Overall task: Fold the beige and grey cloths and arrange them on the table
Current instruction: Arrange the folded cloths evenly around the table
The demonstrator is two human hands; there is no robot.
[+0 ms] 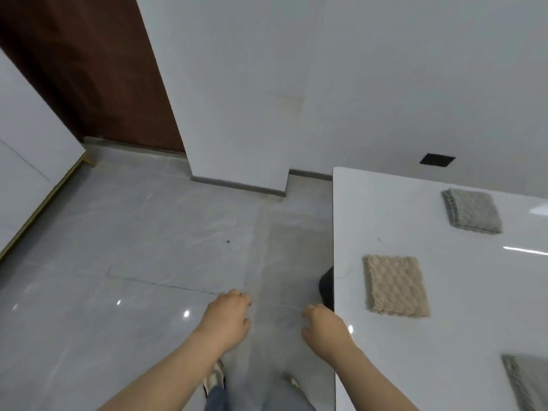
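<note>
The person's left hand hangs over the grey tiled floor, its fingers curled loosely inward and holding nothing. Just to its right, the right hand hovers at the near-left edge of the white desk, its fingers likewise curled in and empty. Both hands sit apart from every cloth.

From the right hand, the folded beige cloth lies at about two o'clock, flat on the desk near its left edge, not touched by either hand. Further off in the same direction, toward the back of the desk, a folded grey cloth rests flat, well apart from the beige one. At about four o'clock from the right hand, another grey cloth lies at the near-right corner of the view, cut off by the frame so its fold cannot be judged.

Below the hands, jeans and a shoe show against the floor.
</note>
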